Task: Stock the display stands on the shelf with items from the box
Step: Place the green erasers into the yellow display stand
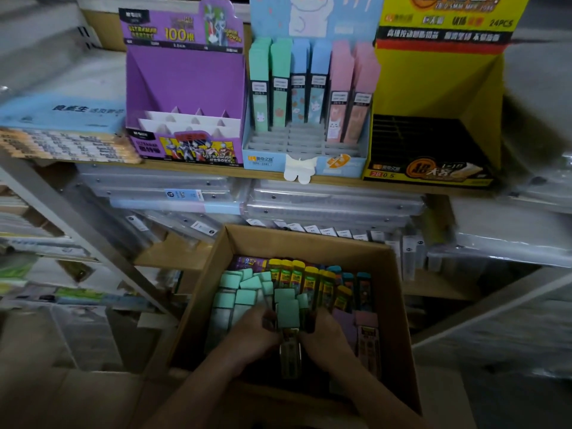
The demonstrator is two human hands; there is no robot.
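Note:
A cardboard box (312, 239) in front of the shelf holds several lead cases with mint, yellow, blue and pink caps. Both my hands are inside it. My left hand (252, 331) and my right hand (323, 334) together grip a mint-capped case (288, 314) standing upright between them. On the shelf above stand three display stands: a purple one (185, 75) with bare white dividers, a light-blue one (309, 164) partly filled with mint, blue and pink cases, and a yellow one (439, 85) with bare black slots.
The wooden shelf edge (216, 170) runs under the stands. A stack of flat packs (62, 140) lies at the shelf's left. Clear plastic folders (334, 202) fill the shelf below, behind the box. A slanted metal rack frame (77, 218) stands at left.

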